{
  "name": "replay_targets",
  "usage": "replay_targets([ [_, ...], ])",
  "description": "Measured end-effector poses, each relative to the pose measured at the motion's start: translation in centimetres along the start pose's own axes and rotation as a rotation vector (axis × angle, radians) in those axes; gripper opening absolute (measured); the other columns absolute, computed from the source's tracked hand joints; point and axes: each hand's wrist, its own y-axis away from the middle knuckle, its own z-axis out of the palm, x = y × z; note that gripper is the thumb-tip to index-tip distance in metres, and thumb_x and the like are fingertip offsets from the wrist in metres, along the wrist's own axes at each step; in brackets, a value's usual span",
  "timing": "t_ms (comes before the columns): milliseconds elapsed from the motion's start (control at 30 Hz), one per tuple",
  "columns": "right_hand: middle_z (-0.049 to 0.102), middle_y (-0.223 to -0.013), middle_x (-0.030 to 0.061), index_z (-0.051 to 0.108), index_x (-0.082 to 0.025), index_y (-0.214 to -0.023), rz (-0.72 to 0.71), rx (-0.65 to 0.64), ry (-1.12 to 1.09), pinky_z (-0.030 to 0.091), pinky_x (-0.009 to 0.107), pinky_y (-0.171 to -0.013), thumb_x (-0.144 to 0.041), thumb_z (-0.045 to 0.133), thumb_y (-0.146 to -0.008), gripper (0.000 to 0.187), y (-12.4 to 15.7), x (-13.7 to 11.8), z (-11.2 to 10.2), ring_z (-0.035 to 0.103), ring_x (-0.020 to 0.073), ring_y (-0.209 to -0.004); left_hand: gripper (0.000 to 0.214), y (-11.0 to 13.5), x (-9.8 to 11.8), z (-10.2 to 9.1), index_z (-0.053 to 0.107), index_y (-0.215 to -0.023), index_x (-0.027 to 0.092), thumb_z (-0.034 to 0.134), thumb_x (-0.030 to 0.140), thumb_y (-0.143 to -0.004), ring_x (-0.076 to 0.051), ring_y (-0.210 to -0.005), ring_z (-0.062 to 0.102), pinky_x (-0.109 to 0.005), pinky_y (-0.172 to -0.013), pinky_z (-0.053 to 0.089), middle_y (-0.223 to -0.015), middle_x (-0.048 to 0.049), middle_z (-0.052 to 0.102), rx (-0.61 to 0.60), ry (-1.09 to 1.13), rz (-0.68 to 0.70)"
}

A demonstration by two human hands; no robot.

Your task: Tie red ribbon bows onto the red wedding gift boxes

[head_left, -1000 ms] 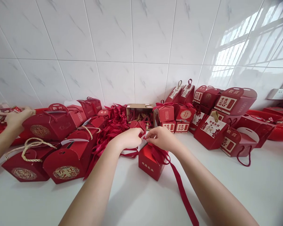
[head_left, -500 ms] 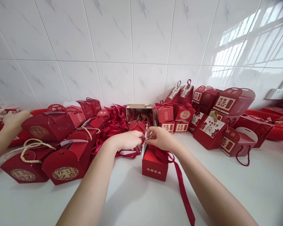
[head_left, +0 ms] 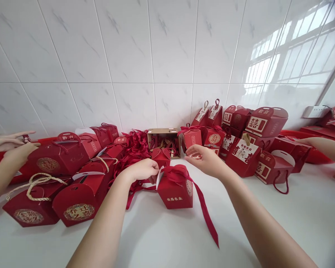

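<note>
A small red gift box (head_left: 175, 197) with gold lettering stands on the white table in front of me. A dark red ribbon (head_left: 205, 212) runs over its top, and one long tail trails down to the right. My left hand (head_left: 145, 170) is closed at the box's left side, pinching by the pale inner face of a raised flap (head_left: 160, 178); part of the fingertips is hidden. Off the box to the upper right, my right hand (head_left: 203, 160) is open, fingers apart and holding nothing. Directly behind stands another red box (head_left: 160, 155).
A heap of red ribbons (head_left: 134, 149) and an open cardboard box (head_left: 163, 131) lie at the back by the tiled wall. Red gift boxes (head_left: 79, 199) crowd the left, and stacked ones (head_left: 244, 158) the right. Other people's hands (head_left: 13, 154) reach in at both sides.
My right hand has let go and moved up and right from the box. The box has turned, showing its right side and ribbon. My left hand stays at its left flap.
</note>
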Motion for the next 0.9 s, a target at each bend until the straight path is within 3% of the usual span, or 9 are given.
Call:
replay_targets([
  [67,0.068,-0.104,0.0064,0.060,-0.021,-0.093,0.067,0.004,-0.040,0.048,0.032,-0.078,-0.037,0.059,-0.083,0.019,1.3,0.9,-0.4,0.063,0.0192,-0.091,0.022,0.4,-0.8,0.7,0.057,-0.080,0.019,0.055,0.041,-0.075,-0.020,-0.084,0.069,-0.028,-0.073,0.050,-0.089,-0.0052,0.073,-0.028,0.127,0.043],
  [167,0.067,-0.100,0.0066,0.060,-0.020,-0.090,0.210,-0.041,-0.091,0.046,0.033,-0.078,-0.044,0.050,-0.088,0.027,3.5,3.2,0.9,0.061,0.0206,-0.088,0.026,1.0,-1.6,3.3,0.054,-0.085,0.019,0.054,0.044,-0.075,-0.021,-0.096,0.068,-0.030,-0.080,0.051,-0.105,-0.0076,0.071,-0.077,0.282,0.051],
  [300,0.065,-0.081,0.0054,0.058,-0.019,-0.077,0.323,-0.133,-0.201,0.044,0.035,-0.075,-0.057,0.032,-0.092,0.049,6.4,6.0,3.9,0.058,0.0214,-0.079,0.016,3.0,-2.5,7.6,0.057,-0.071,0.016,0.060,0.031,-0.065,-0.025,-0.088,0.069,-0.034,-0.077,0.051,-0.084,-0.0095,0.072,-0.134,0.282,0.009],
  [433,0.061,-0.074,0.0023,0.053,-0.020,-0.072,0.301,-0.247,-0.290,0.042,0.033,-0.069,-0.065,0.031,-0.089,0.054,9.4,5.3,4.6,0.054,0.0187,-0.071,0.013,6.9,-3.6,10.3,0.061,-0.074,0.017,0.053,0.025,-0.068,-0.022,-0.087,0.068,-0.028,-0.071,0.049,-0.085,-0.0060,0.072,-0.166,0.260,0.008],
  [600,0.065,-0.081,0.0041,0.057,-0.018,-0.075,0.297,-0.478,-0.318,0.041,0.030,-0.070,-0.062,0.053,-0.082,0.045,11.4,3.3,3.7,0.057,0.0184,-0.075,0.015,10.7,-5.7,10.1,0.054,-0.072,0.019,0.044,0.028,-0.077,-0.019,-0.064,0.066,-0.027,-0.058,0.045,-0.078,-0.0039,0.069,0.056,-0.071,-0.148],
  [767,0.063,-0.069,0.0017,0.050,-0.020,-0.070,0.323,-0.415,-0.382,0.037,0.028,-0.064,-0.060,0.063,-0.074,0.043,12.2,3.6,3.5,0.059,0.0178,-0.070,0.006,13.5,-7.7,8.1,0.048,-0.067,0.020,0.046,0.022,-0.073,-0.033,-0.083,0.063,-0.038,-0.068,0.042,-0.080,-0.0130,0.065,0.287,-0.375,-0.330],
  [900,0.053,-0.055,-0.0034,0.049,-0.020,-0.069,0.357,-0.458,-0.377,0.033,0.026,-0.058,-0.064,0.064,-0.071,0.047,13.1,4.1,2.6,0.051,0.0132,-0.057,0.004,15.7,-7.7,6.5,0.048,-0.065,0.020,0.047,0.018,-0.067,-0.038,-0.086,0.062,-0.043,-0.069,0.040,-0.086,-0.0183,0.066,0.301,-0.525,-0.433],
])
